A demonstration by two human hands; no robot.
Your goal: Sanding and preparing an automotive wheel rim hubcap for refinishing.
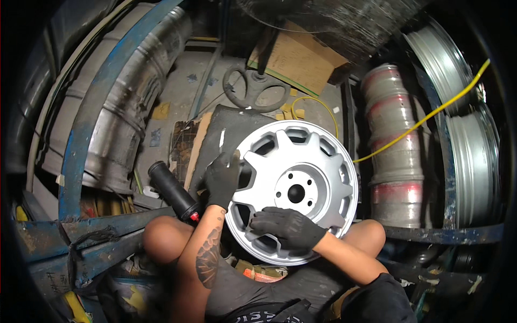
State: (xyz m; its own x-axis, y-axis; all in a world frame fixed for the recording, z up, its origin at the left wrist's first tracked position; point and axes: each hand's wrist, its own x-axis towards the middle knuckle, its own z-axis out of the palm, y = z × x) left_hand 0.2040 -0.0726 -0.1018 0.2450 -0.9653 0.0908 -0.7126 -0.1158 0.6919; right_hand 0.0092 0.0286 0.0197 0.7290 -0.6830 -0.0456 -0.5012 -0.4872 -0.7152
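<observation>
A silver alloy wheel (280,144) with several spokes and holes round a dark centre opening lies tilted over my lap and a dark grey mat (207,129). My left hand (222,177), in a black glove, grips the wheel's left edge. My right hand (285,226), also gloved, lies across the lower spokes with its fingers stretched out. A black cylindrical tool (171,185) with a red tip rests beside my left forearm.
Metal rims are stacked at left (107,107) and right (393,151) behind blue frame bars (72,180). Beyond the wheel are a dark steering wheel (234,99), a cardboard box (291,59) and a yellow hose (417,124) crossing to the right.
</observation>
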